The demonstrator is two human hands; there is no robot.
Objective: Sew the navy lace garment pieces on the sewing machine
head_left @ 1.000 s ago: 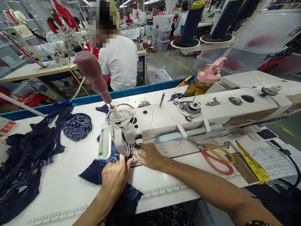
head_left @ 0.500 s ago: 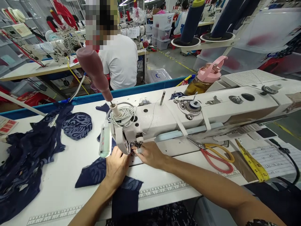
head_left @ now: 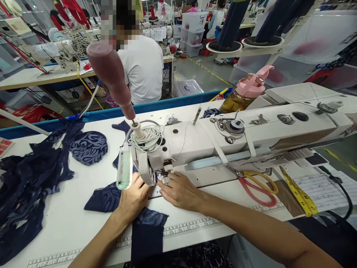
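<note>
Head view shows the left hand point(head_left: 133, 199) pressing flat on navy cloth point(head_left: 111, 199) at the sewing machine point(head_left: 212, 143) needle, gripping nothing. Right hand point(head_left: 180, 191) rests open just beside it. Machine head hides the needle and the fingertips' contact.

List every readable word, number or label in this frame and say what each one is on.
"C": handwritten on the lid of the clear bin on the floor.
Table ruler: markings show, numbers too small.
Yellow tape measure: too small.
Paper sheet: rows blurred.
Stacked white bins: label unreadable.
Red card: blurred.
</note>
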